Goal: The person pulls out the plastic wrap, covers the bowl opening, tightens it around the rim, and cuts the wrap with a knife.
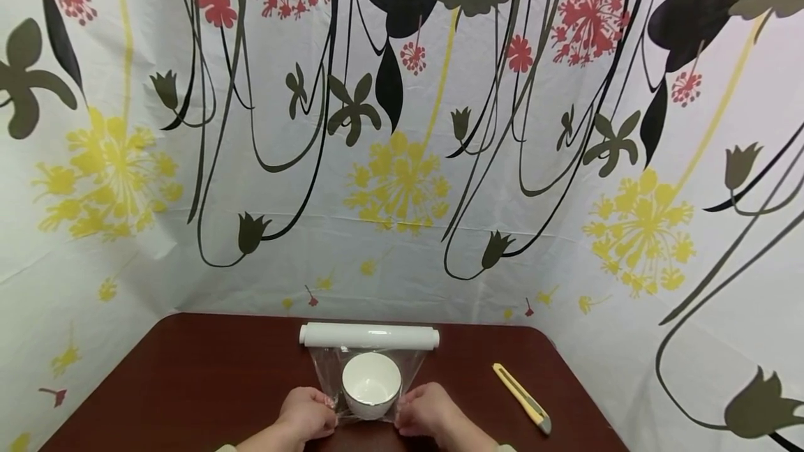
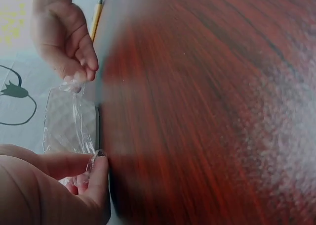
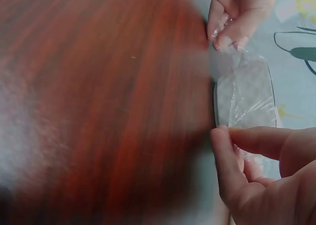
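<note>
A white bowl [image 1: 371,381] stands upright on the dark red table, its outer wall textured in the wrist views. Clear plastic wrap [image 1: 412,363] runs from a white roll [image 1: 369,335] behind the bowl and comes forward around it. On the bowl's left, my left hand [image 1: 307,411] pinches one corner of the wrap between thumb and fingers. My right hand [image 1: 430,410] pinches the other corner at the bowl's right. In the left wrist view the wrap [image 2: 81,118] stretches between both hands across the front of the bowl [image 2: 59,120].
A yellow utility knife [image 1: 522,397] lies on the table [image 1: 207,375] to the right of my right hand. Behind the table hangs a white sheet [image 1: 402,277] with printed flowers, which also runs along both sides.
</note>
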Demonstrator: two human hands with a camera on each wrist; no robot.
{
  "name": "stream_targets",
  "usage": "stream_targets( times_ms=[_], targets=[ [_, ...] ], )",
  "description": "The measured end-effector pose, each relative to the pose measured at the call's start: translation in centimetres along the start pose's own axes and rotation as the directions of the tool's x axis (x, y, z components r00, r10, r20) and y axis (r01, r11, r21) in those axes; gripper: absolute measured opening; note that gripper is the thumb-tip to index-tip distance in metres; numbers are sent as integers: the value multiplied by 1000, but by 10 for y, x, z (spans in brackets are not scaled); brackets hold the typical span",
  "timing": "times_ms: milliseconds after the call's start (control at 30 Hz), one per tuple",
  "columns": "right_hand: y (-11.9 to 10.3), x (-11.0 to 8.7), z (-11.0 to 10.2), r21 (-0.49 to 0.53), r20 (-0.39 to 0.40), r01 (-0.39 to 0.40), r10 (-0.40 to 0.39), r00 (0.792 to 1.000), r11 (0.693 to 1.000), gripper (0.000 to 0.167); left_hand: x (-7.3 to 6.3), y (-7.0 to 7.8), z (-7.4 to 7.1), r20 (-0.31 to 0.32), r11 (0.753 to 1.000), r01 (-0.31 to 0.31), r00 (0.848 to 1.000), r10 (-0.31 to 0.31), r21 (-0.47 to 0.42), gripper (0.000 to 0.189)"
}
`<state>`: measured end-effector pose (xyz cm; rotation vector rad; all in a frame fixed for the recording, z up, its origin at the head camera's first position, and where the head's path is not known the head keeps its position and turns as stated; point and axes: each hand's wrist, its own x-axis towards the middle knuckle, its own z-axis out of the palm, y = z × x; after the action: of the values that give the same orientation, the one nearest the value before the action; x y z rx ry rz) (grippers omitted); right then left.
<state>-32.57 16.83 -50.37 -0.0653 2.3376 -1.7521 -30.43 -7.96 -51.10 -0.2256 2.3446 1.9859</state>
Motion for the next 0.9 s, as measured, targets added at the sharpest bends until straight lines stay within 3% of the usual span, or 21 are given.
stream_targets(
  times_ms=[267,467,667,767,900],
  targets=[
    [-4,-1,0,-245,-64,39,-56,996,969,7,1,-6,4,-82,991,-91,992,100,98,15],
    [3,1,0,-241,-106,95,-124,987,966,5,3,-6,5,-144,983,-105,981,127,154,12],
    [7,2,-2,-242,-104,131,-159,982,961,11,6,-7,5,-80,998,-4,997,-1,-70,9],
    [8,3,-4,-202,-73,100,-117,991,974,12,7,-9,6,-47,978,32,998,-43,-204,15],
    [12,4,-2,3,-17,38,-38,999,999,16,8,-11,6,-24,932,55,997,-68,-358,23]
  ],
)
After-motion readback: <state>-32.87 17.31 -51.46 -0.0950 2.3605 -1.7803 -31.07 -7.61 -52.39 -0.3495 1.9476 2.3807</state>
